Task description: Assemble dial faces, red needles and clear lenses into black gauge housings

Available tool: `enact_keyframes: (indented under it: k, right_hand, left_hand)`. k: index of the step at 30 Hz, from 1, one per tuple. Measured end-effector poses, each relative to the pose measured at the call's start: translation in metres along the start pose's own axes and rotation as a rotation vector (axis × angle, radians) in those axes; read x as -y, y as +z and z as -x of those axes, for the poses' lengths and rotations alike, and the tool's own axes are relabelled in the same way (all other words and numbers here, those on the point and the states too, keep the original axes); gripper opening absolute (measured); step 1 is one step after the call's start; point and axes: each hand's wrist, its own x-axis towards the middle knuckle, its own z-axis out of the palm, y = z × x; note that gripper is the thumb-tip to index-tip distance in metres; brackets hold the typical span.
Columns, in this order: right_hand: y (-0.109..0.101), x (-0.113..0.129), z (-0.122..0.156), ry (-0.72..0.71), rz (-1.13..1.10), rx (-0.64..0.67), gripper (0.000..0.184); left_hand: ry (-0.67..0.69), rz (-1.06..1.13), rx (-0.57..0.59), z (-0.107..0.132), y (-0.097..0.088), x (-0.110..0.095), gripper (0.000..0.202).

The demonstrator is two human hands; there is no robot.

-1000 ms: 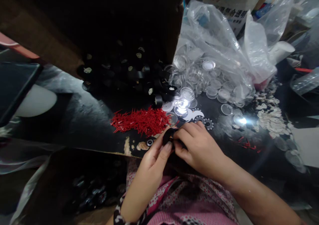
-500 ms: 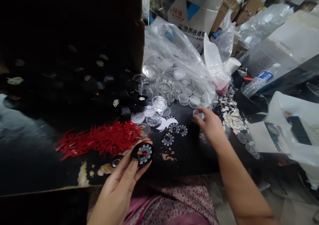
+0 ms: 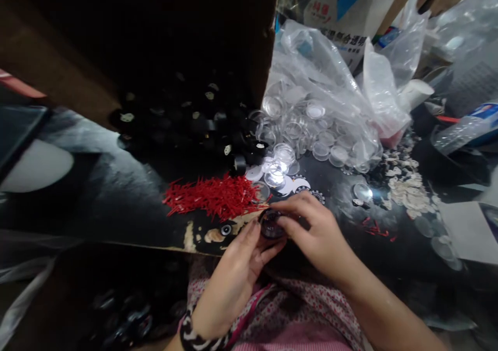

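My left hand (image 3: 243, 257) is closed around a small round black dial gauge (image 3: 271, 222), held face up just above the table's front edge. My right hand (image 3: 311, 226) meets it from the other side, fingertips and thumb gripping the gauge's rim and face. Under these fingers the face is dark and partly covered, so I cannot tell whether a clear cover lies on it. Behind the hands are printed dial discs (image 3: 318, 196) and a heap of red pointers (image 3: 218, 195). A single clear round cover (image 3: 361, 191) lies to the right.
A plastic bag (image 3: 319, 66) spills many clear covers (image 3: 298, 128) at the back. Black gauge housings (image 3: 202, 128) fill the dark carton (image 3: 167, 40) at left. Small white parts (image 3: 408, 185) are piled on the right, near a few loose red pointers (image 3: 377, 229).
My right hand has come back from the clear covers on the right to the gauge in my left hand. The view has swung left.
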Motion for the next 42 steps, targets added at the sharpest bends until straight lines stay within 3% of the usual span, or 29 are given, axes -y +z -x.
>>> enact_keyframes:
  k: [4,6,8,12,16,18,21,24,26,28,30,32,36,39,42]
  right_hand:
    - [0.021,0.010,0.001,-0.123,0.084,0.022,0.026]
    - [0.020,0.011,-0.004,-0.081,0.096,0.040,0.021]
    - [0.018,0.013,-0.009,-0.020,0.170,0.054,0.027]
    - [0.024,0.016,-0.015,-0.042,0.406,-0.006,0.041]
    - [0.036,0.013,-0.012,-0.103,0.396,-0.037,0.043]
    - [0.044,0.012,-0.010,-0.121,0.359,0.001,0.046]
    - [0.050,0.014,-0.010,-0.189,0.281,0.178,0.047]
    - [0.043,0.017,-0.016,-0.168,0.209,0.279,0.036]
    - [0.034,0.018,-0.020,-0.086,0.206,0.204,0.025]
    - [0.030,0.018,-0.023,-0.049,0.200,0.176,0.019]
    - [0.032,0.019,-0.023,-0.077,0.171,0.253,0.017]
    - [0.035,0.021,-0.021,-0.110,0.156,0.323,0.016]
    - [0.029,0.022,-0.013,-0.057,0.192,0.300,0.017]
    - [0.017,0.019,-0.008,0.023,0.225,0.282,0.017]
    - [0.005,0.012,-0.002,0.063,0.245,0.298,0.016]
  left_hand:
    - [0.122,-0.184,-0.002,0.002,-0.006,0.002,0.033]
    - [0.192,-0.332,0.010,0.003,-0.008,0.002,0.037]
    - [0.241,-0.443,0.019,0.006,-0.007,0.003,0.038]
    - [0.287,-0.582,0.030,0.009,-0.004,0.005,0.037]
    - [0.292,-0.639,0.016,0.010,-0.004,0.004,0.036]
    - [0.240,-0.622,0.001,0.015,-0.012,0.005,0.036]
    - [0.174,-0.714,-0.051,0.032,-0.054,0.005,0.035]
    - [0.183,-0.982,-0.169,0.055,-0.123,-0.009,0.039]
    - [0.331,-1.238,-0.402,0.067,-0.160,-0.028,0.040]
    - [0.541,-1.443,-0.506,0.069,-0.169,-0.049,0.042]
    - [0.704,-1.525,-0.473,0.056,-0.148,-0.066,0.040]
    - [0.780,-1.549,-0.345,0.024,-0.109,-0.078,0.033]
    - [0.779,-1.611,-0.260,-0.055,-0.037,-0.093,0.044]
    - [0.785,-1.602,-0.260,-0.089,-0.017,-0.096,0.048]
    - [0.781,-1.550,-0.216,-0.095,-0.019,-0.097,0.048]
